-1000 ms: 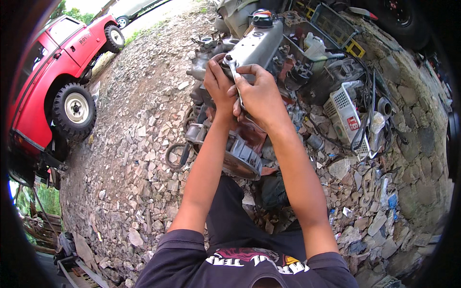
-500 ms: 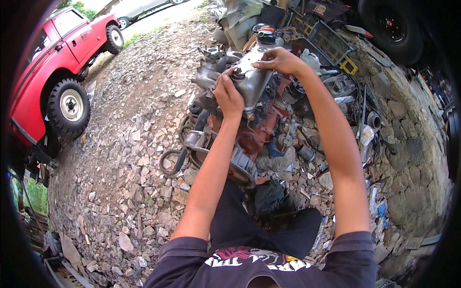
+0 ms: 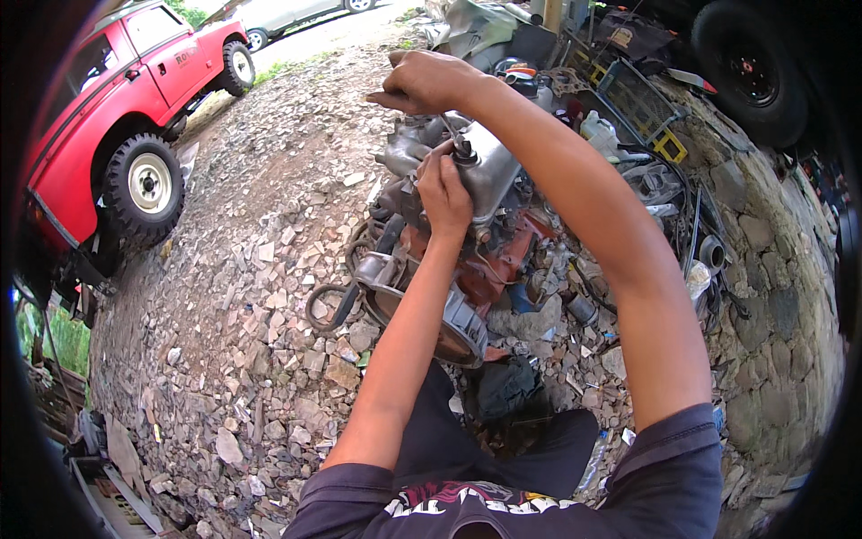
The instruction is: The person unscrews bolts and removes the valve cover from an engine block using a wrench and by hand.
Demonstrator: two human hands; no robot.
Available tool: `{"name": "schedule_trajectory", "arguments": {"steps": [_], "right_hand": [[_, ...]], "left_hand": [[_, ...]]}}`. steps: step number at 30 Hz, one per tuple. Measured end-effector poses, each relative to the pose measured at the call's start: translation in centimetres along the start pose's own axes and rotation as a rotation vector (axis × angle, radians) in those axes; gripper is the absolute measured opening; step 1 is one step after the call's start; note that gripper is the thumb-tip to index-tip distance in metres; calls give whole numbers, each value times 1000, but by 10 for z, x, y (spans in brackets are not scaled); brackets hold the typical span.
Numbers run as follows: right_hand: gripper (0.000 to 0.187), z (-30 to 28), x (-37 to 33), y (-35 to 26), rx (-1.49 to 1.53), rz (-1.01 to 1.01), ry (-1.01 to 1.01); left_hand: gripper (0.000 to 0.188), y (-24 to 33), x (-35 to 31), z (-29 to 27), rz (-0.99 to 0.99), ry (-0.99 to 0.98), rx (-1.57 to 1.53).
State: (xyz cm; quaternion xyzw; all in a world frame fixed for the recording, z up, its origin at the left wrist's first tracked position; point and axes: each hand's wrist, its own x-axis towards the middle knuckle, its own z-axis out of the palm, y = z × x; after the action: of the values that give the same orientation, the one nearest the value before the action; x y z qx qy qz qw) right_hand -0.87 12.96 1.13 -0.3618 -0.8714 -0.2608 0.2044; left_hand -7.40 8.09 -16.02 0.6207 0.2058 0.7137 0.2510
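A silver-grey engine cover (image 3: 494,171) sits on top of an engine with reddish-brown lower parts (image 3: 494,274). My left hand (image 3: 444,196) is closed at the cover's near left corner, its fingertips beside a black cap (image 3: 464,154). What those fingers grip, if anything, is hidden. A thin metal piece (image 3: 456,130), perhaps a tool's shank, rises from the cap toward my right hand (image 3: 429,83). That hand is raised above the cover's far left side with curled fingers; its grip is hidden. Left of the cover lies a grey metal casting (image 3: 409,144).
Broken stone (image 3: 260,341) covers the ground. On the left stands a red pickup-like vehicle (image 3: 135,99). At the right are a stone wall (image 3: 759,296), a large tyre (image 3: 750,67), a yellow-and-black crate (image 3: 637,94) and loose engine parts. A bell-shaped metal housing (image 3: 449,328) faces my legs.
My right hand has left the top of the cover and swung up and left. My left hand stays by the black cap. The whole view has shifted slightly.
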Motion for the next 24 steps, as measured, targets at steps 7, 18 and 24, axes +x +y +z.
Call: {"name": "schedule_trajectory", "arguments": {"steps": [7,18,24], "right_hand": [[42,-35,-23,-49,92,-110,366],[18,-5,-141,-31,781,766,1209],[29,50,-114,33,540,1149,697]], "left_hand": [[33,-15,-3,-1,137,25,123],[27,-2,-3,-1,162,27,101],[26,-6,-2,4,105,11,12]]}}
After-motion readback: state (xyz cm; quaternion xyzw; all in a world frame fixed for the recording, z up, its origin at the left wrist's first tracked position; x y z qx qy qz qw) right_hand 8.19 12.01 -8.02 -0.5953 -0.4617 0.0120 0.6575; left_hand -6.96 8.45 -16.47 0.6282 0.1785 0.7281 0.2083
